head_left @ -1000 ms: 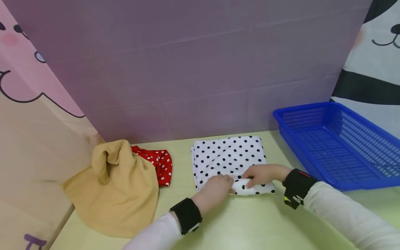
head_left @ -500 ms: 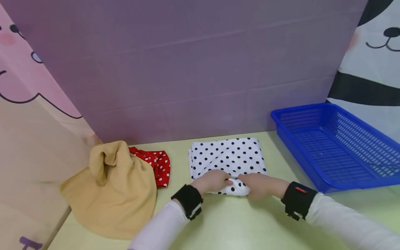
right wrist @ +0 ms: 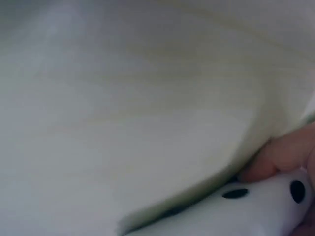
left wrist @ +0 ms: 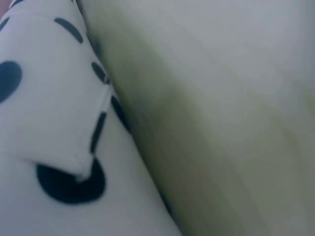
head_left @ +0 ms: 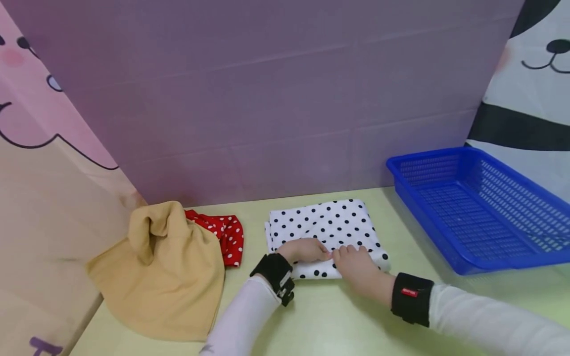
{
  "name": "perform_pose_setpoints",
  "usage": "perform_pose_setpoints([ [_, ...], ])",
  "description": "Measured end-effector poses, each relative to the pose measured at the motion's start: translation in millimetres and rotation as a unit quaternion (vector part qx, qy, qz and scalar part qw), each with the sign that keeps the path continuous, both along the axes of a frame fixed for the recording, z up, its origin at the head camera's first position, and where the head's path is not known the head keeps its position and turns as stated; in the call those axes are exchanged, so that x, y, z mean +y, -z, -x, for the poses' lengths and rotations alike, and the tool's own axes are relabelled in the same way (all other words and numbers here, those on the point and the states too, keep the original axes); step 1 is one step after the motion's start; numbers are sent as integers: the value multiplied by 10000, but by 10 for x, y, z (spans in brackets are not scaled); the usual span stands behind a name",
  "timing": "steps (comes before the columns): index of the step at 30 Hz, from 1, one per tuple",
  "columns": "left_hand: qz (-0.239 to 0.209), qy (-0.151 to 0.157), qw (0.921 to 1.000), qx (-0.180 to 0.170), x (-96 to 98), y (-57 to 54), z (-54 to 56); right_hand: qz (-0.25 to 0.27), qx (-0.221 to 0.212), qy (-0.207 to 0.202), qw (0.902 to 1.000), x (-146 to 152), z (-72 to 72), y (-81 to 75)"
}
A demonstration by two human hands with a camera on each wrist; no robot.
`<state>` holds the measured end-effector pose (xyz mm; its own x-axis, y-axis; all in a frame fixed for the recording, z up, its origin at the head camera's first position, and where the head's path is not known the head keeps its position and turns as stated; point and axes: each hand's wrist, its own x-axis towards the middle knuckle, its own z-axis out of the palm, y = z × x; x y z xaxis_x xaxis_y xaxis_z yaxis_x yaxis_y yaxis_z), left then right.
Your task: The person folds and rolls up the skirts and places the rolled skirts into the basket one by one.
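A folded white cloth with black dots lies on the table in the head view. My left hand is over its front part, fingertips and thumb brought together on the fabric. Right beside it, my right hand grips the near edge, fingers bent over the top. In the right wrist view the thumb lies along the outer side of the rolled dotted cloth. The left wrist view has a folded-over corner of the cloth, with none of the fingers clearly visible.
To the left, a tan cloth lies in a loose heap, partly covering a red cloth with white dots. A blue plastic basket stands on the right. A purple-grey backdrop rises behind the pale table.
My right hand shifts from the cloth's right part to its front edge near the middle, and its fingers now come over the top. The left hand stays near, its wrist turned slightly.
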<state>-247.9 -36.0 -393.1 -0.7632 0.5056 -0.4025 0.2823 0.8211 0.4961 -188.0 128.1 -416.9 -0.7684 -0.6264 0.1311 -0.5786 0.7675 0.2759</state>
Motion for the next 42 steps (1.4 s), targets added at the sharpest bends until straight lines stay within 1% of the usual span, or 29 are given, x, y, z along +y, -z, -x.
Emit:
perform_pose_setpoints([
  [2, -17, -50, 9999, -129, -4, -8, -3, -17, 128, -92, 9999, 6, 22, 23],
  [3, -5, -86, 9999, -136, -6, -9, -9, 82, 67, -119, 9999, 16, 45, 35],
  [5, -57, -163, 9997, -165, -11, -6, -36, 388, -213, -185, 9988, 54, 119, 71],
  [6, -106, -188, 9996, -159, -11, 1, -56, 550, -501, -150, 9971, 65, 127, 32],
  [7, -129, -166, 9997, -97, -10, 7, -79, 706, -715, -164, 9948, 88, 160, 37],
  [9, -100, -15, 9998, 164, -5, 34, -129, 1053, -1103, -213, 9881, 126, 224, 33],
  [11, 20, 231, 9982, 551, 3, 52, -184, 1199, -1441, -224, 9820, 155, 268, 15],
  [13, 240, 494, 9930, 1043, 16, 62, -237, 1247, -1690, -192, 9775, 165, 297, -5],
  [15, 410, 664, 9866, 1435, 28, 73, -293, 1292, -1901, -175, 9731, 173, 330, -9],
  [17, 632, 831, 9776, 1826, 47, 76, -349, 1315, -1996, -166, 9709, 176, 363, -16],
  [18, 772, 915, 9714, 2049, 60, 78, -378, 1311, -2044, -142, 9700, 178, 381, -17],
  [20, 1075, 1029, 9570, 2491, 93, 86, -429, 1357, -2206, -101, 9658, 178, 421, -34],
  [22, 1459, 1085, 9383, 2940, 132, 92, -471, 1433, -2405, -89, 9600, 170, 460, -58],
  [24, 1766, 1051, 9225, 3266, 171, 107, -495, 1519, -2760, -67, 9490, 160, 489, -102],
  [26, 1999, 927, 9111, 3483, 211, 129, -511, 1619, -3183, -69, 9340, 145, 512, -140],
  [28, 2210, 709, 9015, 3652, 263, 139, -527, 1658, -3594, -1, 9183, 135, 530, -176],
  [29, 2301, 602, 8976, 3712, 287, 144, -535, 1642, -3737, 33, 9129, 134, 542, -189],
  [31, 2424, 410, 8920, 3792, 329, 152, -543, 1677, -4036, 126, 8993, 128, 563, -203],
  [32, 2495, 341, 8888, 3829, 347, 156, -541, 1678, -4149, 151, 8941, 127, 574, -209],
  [34, 2479, 322, 8875, 3870, 361, 153, -517, 1667, -4295, 185, 8874, 122, 584, -233],
  [36, 2374, 370, 8930, 3805, 359, 147, -474, 1663, -4421, 322, 8808, 116, 582, -256],
  [37, 2317, 407, 8965, 3755, 356, 144, -450, 1641, -4434, 377, 8804, 116, 579, -259],
  [40, 2079, 522, 9121, 3495, 339, 124, -382, 1587, -4357, 528, 8844, 115, 552, -269],
  [42, 1946, 592, 9216, 3307, 324, 108, -342, 1565, -4247, 545, 8901, 118, 524, -267],
])
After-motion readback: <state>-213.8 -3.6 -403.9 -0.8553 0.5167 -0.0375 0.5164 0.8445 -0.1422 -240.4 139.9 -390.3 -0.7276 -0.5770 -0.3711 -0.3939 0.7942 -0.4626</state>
